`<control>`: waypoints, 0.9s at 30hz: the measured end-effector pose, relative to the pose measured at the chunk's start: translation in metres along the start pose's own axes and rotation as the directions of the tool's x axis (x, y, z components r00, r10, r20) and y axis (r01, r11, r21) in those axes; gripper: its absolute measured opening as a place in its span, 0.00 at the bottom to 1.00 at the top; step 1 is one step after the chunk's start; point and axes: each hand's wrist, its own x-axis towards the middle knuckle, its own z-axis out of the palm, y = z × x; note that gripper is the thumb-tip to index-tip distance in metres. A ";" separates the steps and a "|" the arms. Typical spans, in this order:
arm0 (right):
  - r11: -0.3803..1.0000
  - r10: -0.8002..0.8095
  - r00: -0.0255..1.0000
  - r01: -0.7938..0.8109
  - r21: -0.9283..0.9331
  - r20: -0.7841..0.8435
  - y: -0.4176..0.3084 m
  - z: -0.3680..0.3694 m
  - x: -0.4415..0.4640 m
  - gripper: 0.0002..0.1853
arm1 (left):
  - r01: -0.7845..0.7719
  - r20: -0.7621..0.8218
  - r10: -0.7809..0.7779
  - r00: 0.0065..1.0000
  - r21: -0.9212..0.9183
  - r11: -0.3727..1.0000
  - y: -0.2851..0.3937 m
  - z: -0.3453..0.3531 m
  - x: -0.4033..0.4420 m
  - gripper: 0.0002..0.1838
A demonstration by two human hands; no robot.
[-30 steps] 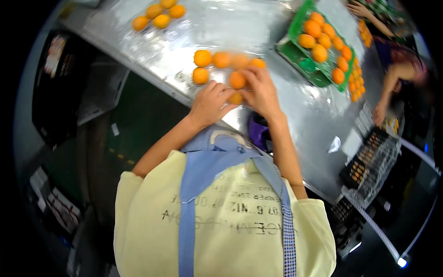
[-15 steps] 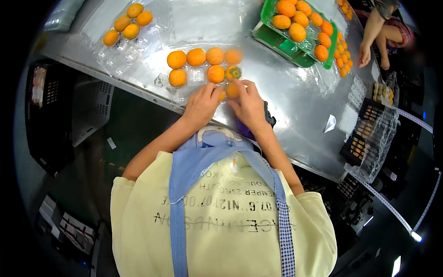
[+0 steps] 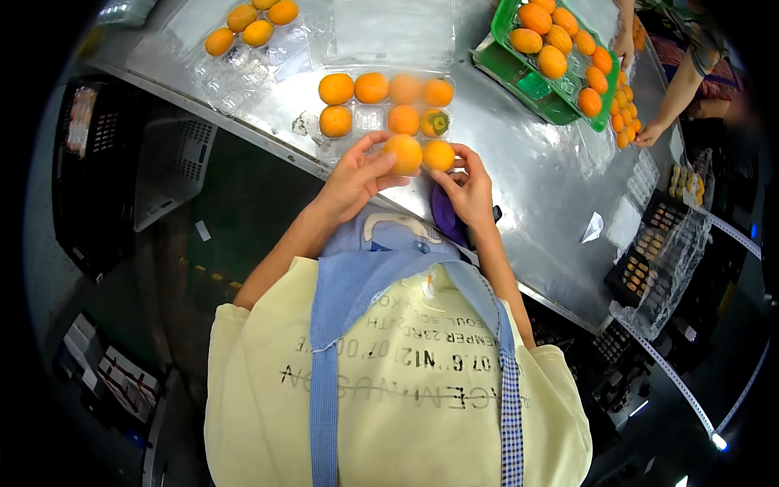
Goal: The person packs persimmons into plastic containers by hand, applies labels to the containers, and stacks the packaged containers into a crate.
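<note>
One orange fruit (image 3: 402, 154) against left hand's (image 3: 355, 180) fingers, right hand (image 3: 469, 188) apart.

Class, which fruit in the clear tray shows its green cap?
The fruit just beyond the one at the right hand: its green cap faces up, while the others in the clear tray show only orange skin.

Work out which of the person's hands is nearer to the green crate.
Right. The right hand touches an orange fruit, with the green crate ahead and to its right; the left hand is farther left, holding another fruit.
</note>
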 end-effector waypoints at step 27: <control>0.795 -0.091 0.995 0.050 0.605 0.038 -0.033 0.002 -0.011 0.30 | 0.126 0.170 -0.090 0.981 -0.216 0.968 -0.004 0.002 0.001 0.27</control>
